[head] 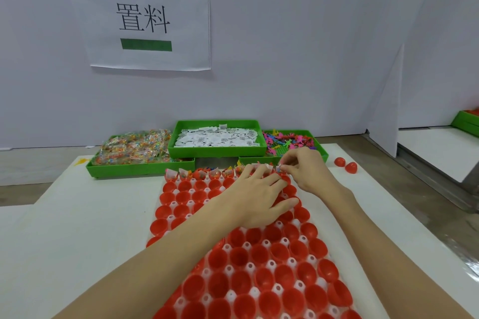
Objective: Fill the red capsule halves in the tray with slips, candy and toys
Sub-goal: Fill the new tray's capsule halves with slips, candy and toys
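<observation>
1. Red capsule halves [239,256] seated open side up in a white tray [334,311], filling the table's middle from 6 o'clock up to centre; nearly all empty.
2. Only the far row [207,173], at the tray's 12 o'clock edge, loaded: slips, candy packets and bits of toy poking out of each cup.
3. Right hand [308,172] at the right end of that row, thumb and forefinger pinched on a small wrapped piece [279,169], apparently a candy packet, just over the last cup there.
4. Left hand [255,195] laid flat with fingers spread and straight, pressing on the cups just at 7 o'clock of the right hand, holding nothing, probably steadying the tray.
5. Step in hand, by the look of it: finishing off the first row; the task barely begun, with every nearer row still bare.
6. Next move likely calls for dropping the piece squarely into the end cup, then reaching to the supplies at 12 o'clock: candy bin [134,153] at left, slip bin [216,137] in the middle, toy bin [290,142] at right.
7. Further out, two loose red halves [346,164] on the table at 3 o'clock of the toy bin, well apart from the tray.
8. Paper sign [145,18] taped on the wall behind.
</observation>
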The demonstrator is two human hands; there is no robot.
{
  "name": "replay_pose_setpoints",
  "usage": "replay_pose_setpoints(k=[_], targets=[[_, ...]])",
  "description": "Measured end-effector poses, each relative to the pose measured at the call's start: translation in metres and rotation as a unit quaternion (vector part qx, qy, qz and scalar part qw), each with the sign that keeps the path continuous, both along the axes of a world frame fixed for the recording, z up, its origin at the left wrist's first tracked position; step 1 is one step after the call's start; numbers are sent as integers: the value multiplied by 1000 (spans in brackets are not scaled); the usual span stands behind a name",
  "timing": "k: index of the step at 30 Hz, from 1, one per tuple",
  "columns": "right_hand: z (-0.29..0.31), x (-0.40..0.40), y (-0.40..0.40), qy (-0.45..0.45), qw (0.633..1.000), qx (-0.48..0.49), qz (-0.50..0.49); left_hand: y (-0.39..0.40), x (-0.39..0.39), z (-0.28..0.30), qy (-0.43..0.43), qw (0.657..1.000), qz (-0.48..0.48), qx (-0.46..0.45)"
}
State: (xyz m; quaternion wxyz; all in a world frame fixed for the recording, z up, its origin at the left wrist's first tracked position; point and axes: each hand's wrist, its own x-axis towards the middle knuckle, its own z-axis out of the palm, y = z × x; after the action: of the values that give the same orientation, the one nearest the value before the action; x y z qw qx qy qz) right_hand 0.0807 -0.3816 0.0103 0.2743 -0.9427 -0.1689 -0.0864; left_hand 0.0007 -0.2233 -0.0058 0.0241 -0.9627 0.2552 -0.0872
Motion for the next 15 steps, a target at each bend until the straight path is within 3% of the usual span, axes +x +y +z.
replay_pose_setpoints(k=[7,15], targets=[[4,0,9,-12,997,-76,-12,-2,4,-2,42,998,12,-37],[30,7,8,50,989,-135,26,-4,4,4,-12,1000,0,13]])
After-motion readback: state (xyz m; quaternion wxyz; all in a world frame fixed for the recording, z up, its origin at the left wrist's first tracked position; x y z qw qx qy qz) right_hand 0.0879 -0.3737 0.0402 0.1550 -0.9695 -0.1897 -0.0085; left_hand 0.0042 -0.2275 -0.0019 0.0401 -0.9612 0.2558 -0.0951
